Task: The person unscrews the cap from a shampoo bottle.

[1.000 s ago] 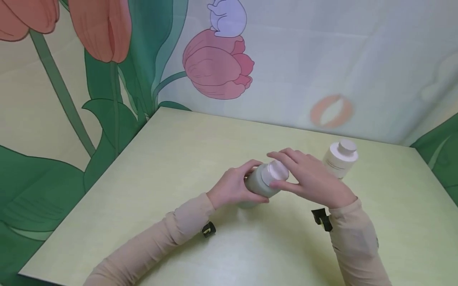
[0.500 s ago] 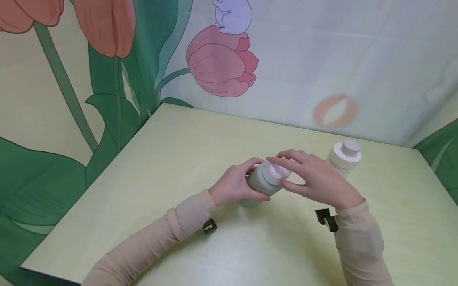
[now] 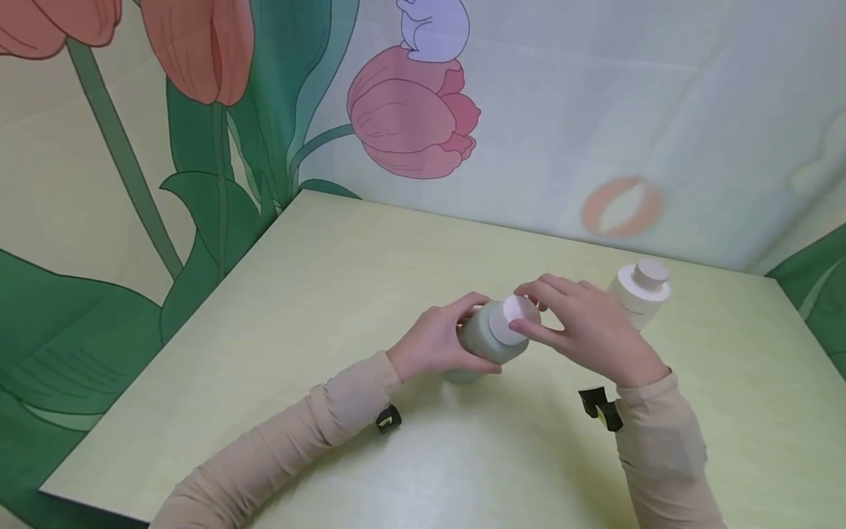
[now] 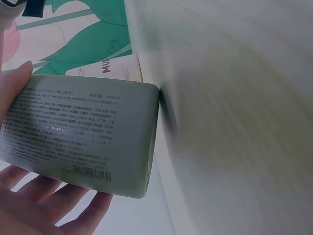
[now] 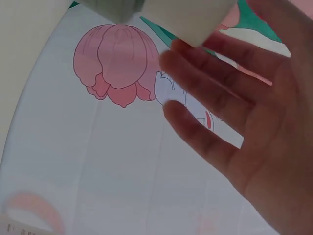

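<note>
A pale green bottle [image 3: 480,339] with a white cap [image 3: 504,329] leans to the right, its base low over the table. My left hand [image 3: 432,342] grips its body, thumb on one side and fingers on the other. In the left wrist view, the bottle's flat side [image 4: 73,132] shows rows of small print and a barcode. My right hand [image 3: 584,327] pinches the cap between thumb and fingertips. From the right wrist, the cap [image 5: 190,19] appears at the top, with the other fingers [image 5: 210,88] spread loosely below it.
A second bottle, white with a white cap [image 3: 639,294], stands upright behind my right hand, partly covered by it. The pale yellow-green table [image 3: 344,294] meets a cloth backdrop [image 3: 529,110] printed with tulips and a rabbit. Small black wrist devices [image 3: 388,419] sit at both sleeves.
My right hand's fingers have shifted round the cap: fingertips drew back from over its top, and the thumb moved onto its near side. The left hand keeps its grip on the bottle.
</note>
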`<move>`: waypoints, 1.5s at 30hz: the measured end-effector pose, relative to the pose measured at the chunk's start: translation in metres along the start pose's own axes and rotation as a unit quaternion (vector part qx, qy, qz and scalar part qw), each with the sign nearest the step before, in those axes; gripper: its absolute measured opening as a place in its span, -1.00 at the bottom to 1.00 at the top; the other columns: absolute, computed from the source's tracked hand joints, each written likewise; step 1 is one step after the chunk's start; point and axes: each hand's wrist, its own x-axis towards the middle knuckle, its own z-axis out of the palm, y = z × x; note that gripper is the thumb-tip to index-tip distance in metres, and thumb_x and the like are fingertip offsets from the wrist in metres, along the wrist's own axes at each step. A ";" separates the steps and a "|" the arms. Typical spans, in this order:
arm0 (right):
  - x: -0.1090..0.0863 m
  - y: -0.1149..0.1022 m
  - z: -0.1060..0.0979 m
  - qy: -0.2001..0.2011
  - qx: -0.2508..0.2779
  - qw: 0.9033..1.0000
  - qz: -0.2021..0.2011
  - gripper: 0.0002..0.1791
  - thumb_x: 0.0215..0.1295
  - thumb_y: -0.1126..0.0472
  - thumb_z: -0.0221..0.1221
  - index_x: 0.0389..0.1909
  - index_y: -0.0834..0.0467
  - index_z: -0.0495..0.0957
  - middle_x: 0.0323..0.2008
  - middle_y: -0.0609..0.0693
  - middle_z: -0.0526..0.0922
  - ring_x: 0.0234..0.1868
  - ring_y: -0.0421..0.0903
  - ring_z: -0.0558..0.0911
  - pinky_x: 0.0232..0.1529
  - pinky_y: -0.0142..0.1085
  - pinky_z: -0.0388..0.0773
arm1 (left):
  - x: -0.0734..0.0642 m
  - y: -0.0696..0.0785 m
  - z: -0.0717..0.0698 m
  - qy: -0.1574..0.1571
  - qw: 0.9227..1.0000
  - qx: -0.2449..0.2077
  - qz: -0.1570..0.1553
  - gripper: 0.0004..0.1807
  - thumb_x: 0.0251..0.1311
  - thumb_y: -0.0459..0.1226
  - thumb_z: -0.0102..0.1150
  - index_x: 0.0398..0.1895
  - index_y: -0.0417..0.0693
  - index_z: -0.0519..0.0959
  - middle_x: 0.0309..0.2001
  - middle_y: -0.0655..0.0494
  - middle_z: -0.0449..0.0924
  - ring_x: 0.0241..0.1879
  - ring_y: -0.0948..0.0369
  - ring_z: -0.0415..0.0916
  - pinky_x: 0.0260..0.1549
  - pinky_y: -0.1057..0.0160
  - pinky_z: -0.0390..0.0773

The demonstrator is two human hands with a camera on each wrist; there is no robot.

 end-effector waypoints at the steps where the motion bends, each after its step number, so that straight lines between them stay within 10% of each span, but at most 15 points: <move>1: 0.000 0.001 -0.001 -0.002 0.009 1.000 -0.014 -0.64 0.17 0.06 0.32 -0.03 0.08 0.59 -0.24 -0.12 0.64 -0.35 -0.17 0.56 -0.32 -0.28 0.48 | 0.000 0.000 0.000 0.001 1.000 -0.002 0.000 -0.18 -0.25 -0.08 0.60 0.16 0.27 0.38 -0.01 0.20 0.65 -0.04 0.26 0.60 0.01 0.18 0.51; 9: -0.001 -0.001 -0.005 -0.060 0.067 0.996 -0.024 -0.37 0.28 0.00 0.24 0.36 -0.04 0.34 0.19 -0.06 0.54 0.07 -0.04 0.61 -0.01 -0.10 0.55 | -0.002 -0.003 0.001 0.008 1.000 -0.003 -0.002 -0.19 -0.27 -0.10 0.61 0.15 0.26 0.39 -0.03 0.20 0.66 -0.06 0.27 0.61 -0.01 0.19 0.51; 14: -0.004 -0.002 -0.005 -0.028 0.057 0.997 0.037 -0.55 0.28 -0.01 0.23 0.16 0.00 0.47 -0.06 -0.12 0.61 -0.14 -0.12 0.62 -0.26 -0.27 0.53 | 0.001 0.001 0.004 -0.008 1.000 -0.002 0.004 -0.18 -0.25 -0.08 0.60 0.18 0.25 0.38 0.01 0.19 0.65 -0.02 0.24 0.60 0.02 0.16 0.50; 20: -0.006 -0.002 0.000 0.028 0.020 0.999 0.016 -0.68 0.11 0.01 0.36 -0.16 0.03 0.57 -0.36 -0.15 0.58 -0.44 -0.23 0.52 -0.50 -0.43 0.38 | 0.001 0.002 0.006 -0.015 1.000 0.007 0.000 -0.19 -0.24 -0.06 0.59 0.16 0.31 0.38 0.01 0.22 0.64 -0.02 0.26 0.59 0.01 0.17 0.51; 30: -0.002 -0.002 -0.003 -0.023 0.065 0.998 0.000 -0.27 0.20 0.00 0.30 0.36 0.05 0.28 0.12 0.01 0.57 0.00 -0.02 0.63 -0.08 -0.13 0.58 | 0.001 0.000 0.002 -0.002 1.000 -0.005 0.011 -0.20 -0.27 -0.09 0.60 0.14 0.30 0.39 -0.05 0.24 0.66 -0.07 0.29 0.60 -0.01 0.19 0.51; 38: -0.001 -0.001 -0.001 -0.015 0.063 0.998 0.013 -0.39 0.20 0.01 0.31 0.26 0.06 0.40 -0.20 -0.15 0.54 -0.46 -0.28 0.43 -0.44 -0.43 0.41 | 0.001 0.000 0.000 -0.007 1.000 -0.004 -0.001 -0.19 -0.25 -0.09 0.60 0.15 0.28 0.38 -0.02 0.21 0.64 -0.04 0.27 0.59 0.00 0.18 0.51; 45: -0.001 -0.004 -0.002 -0.034 0.095 0.994 -0.030 -0.53 0.22 0.24 0.22 0.18 0.05 0.45 0.06 -0.11 0.53 -0.11 -0.19 0.59 -0.18 -0.29 0.57 | 0.000 -0.002 0.000 -0.003 1.000 -0.004 -0.001 -0.20 -0.25 -0.08 0.60 0.15 0.29 0.38 -0.04 0.21 0.65 -0.06 0.27 0.60 -0.01 0.18 0.51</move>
